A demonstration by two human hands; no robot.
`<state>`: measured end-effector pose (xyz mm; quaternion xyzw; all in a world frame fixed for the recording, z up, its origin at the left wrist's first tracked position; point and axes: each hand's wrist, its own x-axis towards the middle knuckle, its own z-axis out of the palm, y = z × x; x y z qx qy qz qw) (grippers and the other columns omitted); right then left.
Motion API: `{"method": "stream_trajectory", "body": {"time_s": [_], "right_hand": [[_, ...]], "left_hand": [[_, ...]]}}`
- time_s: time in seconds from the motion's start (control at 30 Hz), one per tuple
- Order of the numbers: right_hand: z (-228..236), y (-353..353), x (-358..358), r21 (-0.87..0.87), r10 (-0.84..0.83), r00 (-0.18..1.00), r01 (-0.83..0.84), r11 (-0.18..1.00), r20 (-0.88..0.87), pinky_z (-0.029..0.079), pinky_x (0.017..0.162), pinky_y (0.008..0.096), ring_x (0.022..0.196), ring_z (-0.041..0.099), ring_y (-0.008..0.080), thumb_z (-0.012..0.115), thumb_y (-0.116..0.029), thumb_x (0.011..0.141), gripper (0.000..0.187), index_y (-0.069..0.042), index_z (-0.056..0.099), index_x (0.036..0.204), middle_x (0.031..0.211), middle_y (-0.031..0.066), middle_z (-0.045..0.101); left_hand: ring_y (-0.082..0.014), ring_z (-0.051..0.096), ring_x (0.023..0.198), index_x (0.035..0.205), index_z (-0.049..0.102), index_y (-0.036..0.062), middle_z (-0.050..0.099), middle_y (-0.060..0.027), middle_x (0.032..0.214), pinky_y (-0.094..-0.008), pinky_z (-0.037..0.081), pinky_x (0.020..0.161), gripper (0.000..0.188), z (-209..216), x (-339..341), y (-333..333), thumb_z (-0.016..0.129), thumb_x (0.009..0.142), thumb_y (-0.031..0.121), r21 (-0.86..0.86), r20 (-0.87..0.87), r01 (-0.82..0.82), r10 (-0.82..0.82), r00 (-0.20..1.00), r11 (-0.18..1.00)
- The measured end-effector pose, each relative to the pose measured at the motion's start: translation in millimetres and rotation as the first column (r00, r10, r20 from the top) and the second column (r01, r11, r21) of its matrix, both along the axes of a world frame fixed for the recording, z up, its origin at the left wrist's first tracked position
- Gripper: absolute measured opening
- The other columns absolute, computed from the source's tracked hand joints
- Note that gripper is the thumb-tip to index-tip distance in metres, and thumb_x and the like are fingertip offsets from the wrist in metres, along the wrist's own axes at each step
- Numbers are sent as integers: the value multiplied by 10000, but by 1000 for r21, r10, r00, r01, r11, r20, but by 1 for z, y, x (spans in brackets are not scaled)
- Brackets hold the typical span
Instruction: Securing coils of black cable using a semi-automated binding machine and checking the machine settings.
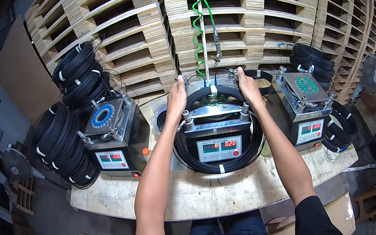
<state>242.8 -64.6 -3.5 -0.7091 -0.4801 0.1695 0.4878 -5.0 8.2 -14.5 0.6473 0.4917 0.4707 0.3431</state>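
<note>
Cable (242,161), black and wound into a wide ring with white ties at top and bottom, frames the lit panel (220,150) of the middle machine (209,111) on a wooden workbench (227,193), seen from the head camera. A worker's left hand (177,99) and right hand (248,86) reach up either side to the machine's rear corners, fingers curled near its metal knobs (185,79) (whether they grasp cable or machine, I cannot tell from where I stand). Similar machines flank it: the left machine (105,145) bears a blue-and-white ring (111,113) on top, the right machine (305,115) a patch of green pieces (307,85). More black coils (59,145) are heaped beside the left machine. Green spiral hose (197,29), near a metal nozzle (217,48), hangs before stacked wooden pallets (156,26); a fan (373,73) stands far right.
</note>
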Motion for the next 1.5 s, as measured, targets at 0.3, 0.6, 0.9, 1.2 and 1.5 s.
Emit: {"method": "stream_trajectory", "body": {"time_s": [0.3, 0.6, 0.9, 1.2, 1.5], "right_hand": [[-3, 3, -2, 89, 45, 998, -40, 995, -54, 412, 1025, 439, 1213, 567, 431, 285, -620, 1019, 776, 51, 630, 1199, 1196, 314, 634], [1, -3, -2, 53, 17, 1000, -18, 998, 19, 408, 1017, 493, 1197, 543, 490, 261, -583, 1027, 739, 34, 645, 1162, 1172, 334, 624], [-3, 2, 1, 61, 60, 998, -58, 996, -32, 406, 1022, 488, 1214, 536, 498, 254, -597, 1024, 772, 61, 634, 1162, 1166, 361, 615], [-5, 3, 0, 83, 58, 998, -55, 995, -30, 412, 1016, 484, 1203, 548, 493, 259, -602, 1021, 775, 63, 635, 1150, 1147, 357, 625], [-8, 8, 6, 49, 72, 997, -71, 996, -18, 414, 1014, 491, 1197, 552, 493, 252, -611, 1019, 793, 73, 642, 1120, 1134, 361, 627]], "left_hand": [[-477, 562, 1160, 1119, 619, -65, 628, -332, 1140, -478, 406, 1002, 761, 0, -2, 1, 320, 1015, 627, -25, -31, -7, 6, 1000, 1000], [-384, 597, 1055, 1160, 613, -77, 645, -275, 1142, -423, 440, 940, 808, 0, -4, 2, 302, 1010, 654, 4, -50, 31, -31, 998, 1000], [-389, 602, 960, 1064, 623, -92, 656, -279, 1028, -439, 445, 899, 833, 6, -2, -6, 284, 1005, 667, -23, -113, -8, 5, 994, 1000], [-479, 596, 998, 977, 634, -73, 652, -315, 973, -481, 434, 902, 787, 4, -1, -7, 279, 1023, 628, 17, -54, -17, 18, 998, 1000], [-452, 612, 992, 982, 650, -61, 666, -297, 977, -466, 437, 903, 786, 1, -1, -3, 280, 1021, 631, 25, -37, -4, 5, 999, 1000]]}}
